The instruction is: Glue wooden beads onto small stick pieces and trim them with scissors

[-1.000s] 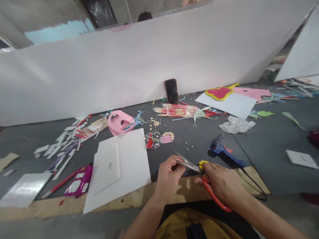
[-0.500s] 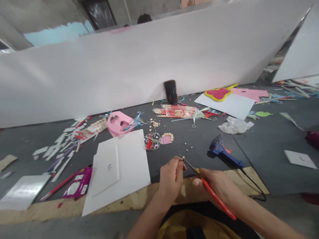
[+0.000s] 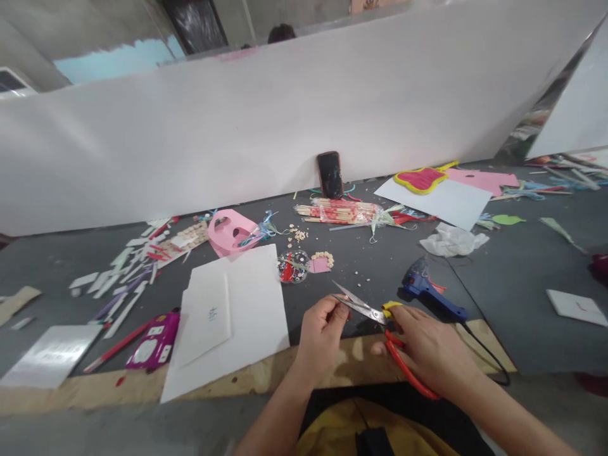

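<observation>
My right hand (image 3: 430, 347) grips red-and-yellow-handled scissors (image 3: 380, 320), whose metal blades are spread apart and point left. My left hand (image 3: 323, 335) is pinched closed right at the blade tips, holding something too small to make out. Both hands hover over the near edge of the dark grey table (image 3: 517, 272), above a strip of bare plywood (image 3: 237, 380). A blue glue gun (image 3: 427, 288) lies just right of the scissors.
White paper sheets (image 3: 237, 316) lie left of my hands. Beyond them are a round bead box (image 3: 292, 266), a pink cut-out (image 3: 230, 231), a packet of sticks (image 3: 339, 212), a phone (image 3: 330, 174) leaning on the white partition (image 3: 285, 120), crumpled plastic (image 3: 451, 240) and paper scraps (image 3: 123, 272).
The scissor blades closed at the left fingertips half a second ago and have spread apart again. Both hands stay in about the same place.
</observation>
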The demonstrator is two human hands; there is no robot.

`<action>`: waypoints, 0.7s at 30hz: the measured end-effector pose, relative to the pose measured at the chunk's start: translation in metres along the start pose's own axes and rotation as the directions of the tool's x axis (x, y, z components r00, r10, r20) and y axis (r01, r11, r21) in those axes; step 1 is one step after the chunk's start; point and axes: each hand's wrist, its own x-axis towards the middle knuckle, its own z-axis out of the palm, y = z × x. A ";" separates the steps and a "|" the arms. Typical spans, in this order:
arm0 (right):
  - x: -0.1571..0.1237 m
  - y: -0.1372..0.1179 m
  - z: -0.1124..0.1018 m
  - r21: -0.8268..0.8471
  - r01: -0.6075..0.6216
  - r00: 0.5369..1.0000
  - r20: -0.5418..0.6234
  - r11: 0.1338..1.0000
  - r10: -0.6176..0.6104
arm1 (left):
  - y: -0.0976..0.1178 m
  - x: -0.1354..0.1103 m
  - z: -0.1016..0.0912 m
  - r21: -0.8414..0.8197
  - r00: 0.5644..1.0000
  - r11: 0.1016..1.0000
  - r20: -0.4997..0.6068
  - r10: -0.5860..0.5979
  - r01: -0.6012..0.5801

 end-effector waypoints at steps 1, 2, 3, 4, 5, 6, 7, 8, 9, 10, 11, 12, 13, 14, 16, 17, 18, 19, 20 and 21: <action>0.000 0.000 0.000 -0.006 0.001 1.000 -0.004 1.000 -0.001 | -0.001 0.000 0.000 -0.007 1.000 1.000 0.002 -0.016 0.016; 0.000 0.000 0.000 -0.009 0.000 1.000 -0.008 1.000 0.000 | -0.001 0.000 0.000 -0.015 0.999 0.999 0.006 -0.035 0.035; 0.000 0.000 0.001 -0.009 -0.002 1.000 -0.011 1.000 0.002 | -0.002 0.000 0.000 -0.028 0.998 0.998 0.011 -0.057 0.057; 0.000 0.000 0.001 -0.005 -0.004 1.000 -0.012 1.000 0.004 | -0.003 -0.001 0.001 -0.052 0.997 0.995 0.020 -0.080 0.081; -0.001 0.001 0.001 -0.001 -0.006 1.000 -0.011 1.000 0.006 | -0.004 -0.001 0.001 -0.088 0.994 0.991 0.029 -0.102 0.104; -0.001 0.001 0.002 0.002 -0.009 1.000 -0.007 1.000 0.009 | -0.005 -0.001 0.002 -0.131 0.992 0.983 0.037 -0.124 0.128; -0.002 0.001 0.002 0.004 -0.014 1.000 0.000 1.000 0.014 | -0.006 -0.001 0.002 -0.174 0.989 0.973 0.046 -0.143 0.148; -0.003 0.001 0.002 0.006 -0.020 1.000 0.009 1.000 0.020 | -0.007 -0.001 0.003 -0.211 0.986 0.964 0.053 -0.157 0.164; -0.004 0.001 0.003 0.006 -0.028 0.999 0.021 1.000 0.028 | -0.007 -0.002 0.003 -0.240 0.984 0.954 0.062 -0.168 0.178; -0.004 0.001 0.003 0.006 -0.036 0.999 0.031 0.999 0.036 | -0.008 -0.002 0.004 -0.263 0.981 0.946 0.073 -0.177 0.190; -0.005 0.001 0.004 0.007 -0.044 0.998 0.040 0.999 0.043 | -0.008 -0.002 0.004 -0.286 0.979 0.937 0.087 -0.186 0.203; -0.005 0.000 0.004 0.010 -0.048 0.998 0.045 0.999 0.047 | -0.009 -0.002 0.005 -0.310 0.976 0.926 0.102 -0.194 0.216; -0.004 0.000 0.005 0.013 -0.049 0.998 0.048 0.999 0.048 | -0.009 -0.002 0.006 -0.334 0.973 0.915 0.115 -0.198 0.226; -0.004 0.000 0.005 0.016 -0.047 0.998 0.049 0.999 0.046 | -0.009 -0.002 0.007 -0.354 0.972 0.906 0.124 -0.199 0.231; -0.003 0.000 0.006 0.019 -0.039 0.998 0.046 0.999 0.038 | -0.010 -0.002 0.008 -0.371 0.975 0.903 0.115 -0.190 0.219; -0.003 0.000 0.006 0.019 -0.032 0.999 0.044 0.999 0.031 | -0.011 -0.003 0.009 -0.368 0.978 0.907 0.104 -0.182 0.207; -0.003 0.000 0.007 0.020 -0.024 0.999 0.044 1.000 0.023 | -0.011 -0.003 0.009 -0.358 0.980 0.913 0.092 -0.174 0.196; -0.003 0.000 0.007 0.021 -0.018 0.999 0.043 1.000 0.017 | -0.011 -0.003 0.009 -0.347 0.982 0.919 0.083 -0.168 0.187; -0.003 0.000 0.007 0.025 -0.014 0.999 0.043 1.000 0.012 | -0.012 -0.003 0.009 -0.332 0.983 0.926 0.079 -0.166 0.183; -0.003 0.000 0.007 0.029 -0.013 0.999 0.044 0.999 0.012 | -0.012 -0.003 0.009 -0.314 0.983 0.932 0.080 -0.165 0.182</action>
